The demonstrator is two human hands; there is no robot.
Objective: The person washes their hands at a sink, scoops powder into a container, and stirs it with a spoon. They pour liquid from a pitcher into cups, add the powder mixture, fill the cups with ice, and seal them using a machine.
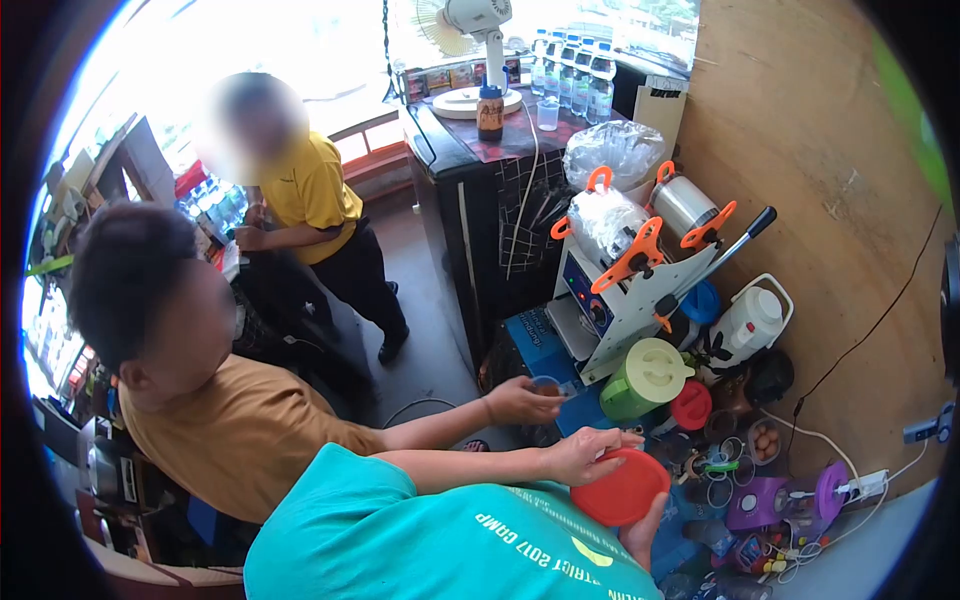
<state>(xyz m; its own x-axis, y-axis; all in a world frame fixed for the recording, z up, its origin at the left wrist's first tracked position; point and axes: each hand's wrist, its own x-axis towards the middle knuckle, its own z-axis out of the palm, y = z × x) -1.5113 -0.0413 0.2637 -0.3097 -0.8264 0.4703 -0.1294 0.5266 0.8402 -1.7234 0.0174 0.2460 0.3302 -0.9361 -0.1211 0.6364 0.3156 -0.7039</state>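
Observation:
My left hand (584, 458) reaches in from the left, its fingers closed over the upper edge of a red round lid (618, 488). On the lower right side, my right hand (646, 522) grips the same lid by its edge. Whatever lies beneath the lid is hidden. Just beyond my left hand, a co-worker's hand (524, 402) holds a small clear cup (548, 388) with something dark in it. A pale green pitcher (640, 385) and a smaller red-lidded container (690, 405) stand close past my hands.
A sealing machine (590, 290) with orange-ended rolls stands ahead, beside a white vacuum flask (750, 325). Eggs (766, 442), glasses and a purple appliance (757, 503) crowd the right. Power cords run to a socket strip (868, 486). A person in yellow (310, 190) stands farther back.

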